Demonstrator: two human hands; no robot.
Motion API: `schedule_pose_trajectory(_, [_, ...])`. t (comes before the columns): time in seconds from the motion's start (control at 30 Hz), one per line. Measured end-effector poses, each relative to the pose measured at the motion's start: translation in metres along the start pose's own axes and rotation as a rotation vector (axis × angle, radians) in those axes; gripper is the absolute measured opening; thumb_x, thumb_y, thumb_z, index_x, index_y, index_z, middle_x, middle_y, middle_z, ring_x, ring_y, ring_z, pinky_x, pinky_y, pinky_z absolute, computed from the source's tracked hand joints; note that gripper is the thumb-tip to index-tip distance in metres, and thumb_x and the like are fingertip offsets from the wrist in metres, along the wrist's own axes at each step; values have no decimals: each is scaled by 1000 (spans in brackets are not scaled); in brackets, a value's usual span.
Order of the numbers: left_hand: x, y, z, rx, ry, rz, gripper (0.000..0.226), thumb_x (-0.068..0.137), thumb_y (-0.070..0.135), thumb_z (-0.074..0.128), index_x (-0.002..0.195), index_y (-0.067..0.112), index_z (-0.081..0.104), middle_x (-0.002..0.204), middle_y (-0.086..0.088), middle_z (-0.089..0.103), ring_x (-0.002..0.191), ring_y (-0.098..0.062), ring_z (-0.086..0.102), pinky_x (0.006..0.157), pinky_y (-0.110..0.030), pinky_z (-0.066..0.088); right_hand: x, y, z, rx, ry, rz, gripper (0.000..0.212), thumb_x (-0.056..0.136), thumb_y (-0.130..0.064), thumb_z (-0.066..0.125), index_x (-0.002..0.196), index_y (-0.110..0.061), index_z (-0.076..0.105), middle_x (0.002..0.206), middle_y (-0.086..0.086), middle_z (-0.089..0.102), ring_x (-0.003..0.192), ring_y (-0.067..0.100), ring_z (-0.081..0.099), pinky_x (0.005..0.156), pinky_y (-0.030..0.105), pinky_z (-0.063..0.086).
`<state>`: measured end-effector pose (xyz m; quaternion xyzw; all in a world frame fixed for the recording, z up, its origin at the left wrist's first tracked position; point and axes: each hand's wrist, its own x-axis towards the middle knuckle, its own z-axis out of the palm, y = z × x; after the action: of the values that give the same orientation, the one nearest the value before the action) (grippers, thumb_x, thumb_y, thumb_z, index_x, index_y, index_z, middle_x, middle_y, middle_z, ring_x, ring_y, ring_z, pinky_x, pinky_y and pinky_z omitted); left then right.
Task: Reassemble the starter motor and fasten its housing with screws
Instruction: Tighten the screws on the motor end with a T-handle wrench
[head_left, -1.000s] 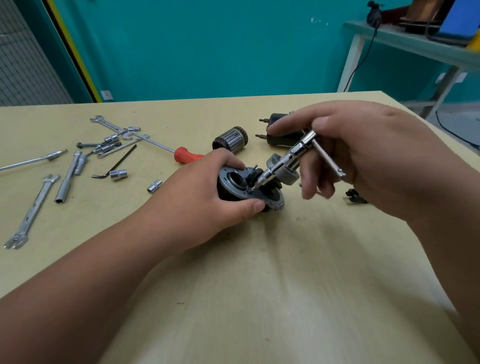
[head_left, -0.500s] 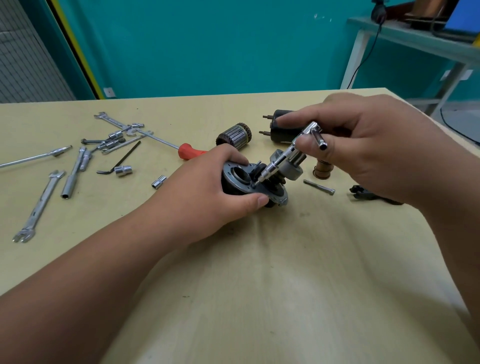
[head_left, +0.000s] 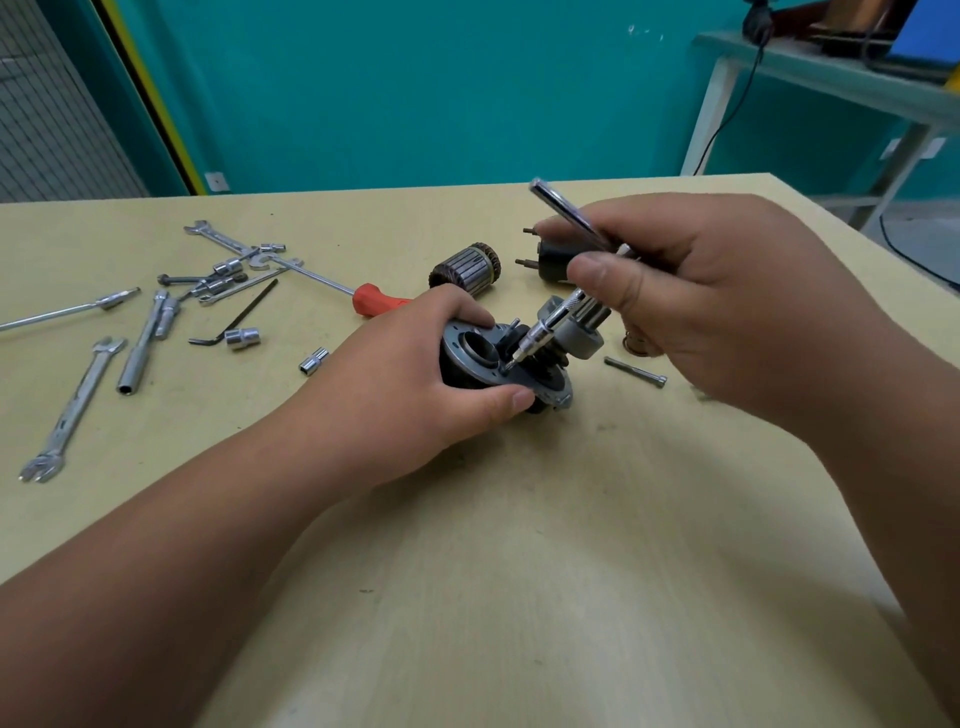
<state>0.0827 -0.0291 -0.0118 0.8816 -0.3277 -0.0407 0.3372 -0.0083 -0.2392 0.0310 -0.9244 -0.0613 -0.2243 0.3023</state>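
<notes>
Yellow tabletop (head_left: 519, 571) supports my left hand (head_left: 410, 384), fingers (head_left: 462, 312) curled round the housing (head_left: 467, 358). Right of the housing, my right hand (head_left: 727, 312) pinches the T-driver (head_left: 540, 338); I keep its tip square to the flange. Armature (head_left: 465, 273) lies behind the housing.

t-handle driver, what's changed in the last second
The right hand has twisted the T-handle driver: its crossbar swung from pointing down-right to sticking up-left above the fingers. Its tip stays at the flange of the housing, which the left hand still grips.
</notes>
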Motion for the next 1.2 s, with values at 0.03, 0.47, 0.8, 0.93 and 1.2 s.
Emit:
schedule_pose_trajectory(0.03, [0,0,0,-1,-3,-3,63,65,69,73,120,43,57,96,27,64,89,21,56,65,-1,40,0,1,2,18,-4,-5,39,102,-39,55,140,-41,63,79,-33,65,73,0,61,60,20,46])
schedule_pose_trajectory(0.47, [1,0,-1,-16,-8,-16,65,62,74,70,119,46,57,94,28,64,90,20,58,64,-2,41,-5,2,-7,512,-146,88,51,112,-13,44,137,-54,61,70,7,69,52,23,68,55,24,56])
schedule_pose_trajectory(0.8, [1,0,0,2,-6,6,63,65,72,72,120,45,56,94,28,61,90,24,54,66,1,40,-1,1,-9,597,-199,234,37,105,-22,39,111,-32,74,64,21,69,49,40,64,48,36,56])
schedule_pose_trajectory(0.93, [0,0,-1,6,-8,5,64,64,72,71,120,45,55,94,28,61,89,24,54,66,0,40,2,5,-14,656,-251,279,49,90,-1,31,105,-21,74,70,26,72,59,45,69,53,37,59])
schedule_pose_trajectory(1.2, [0,1,-1,14,-10,-14,63,62,73,71,118,46,56,94,29,62,91,20,56,65,-2,43,-5,4,-20,684,-403,115,64,89,17,39,138,-21,55,99,13,81,90,36,79,67,36,64])
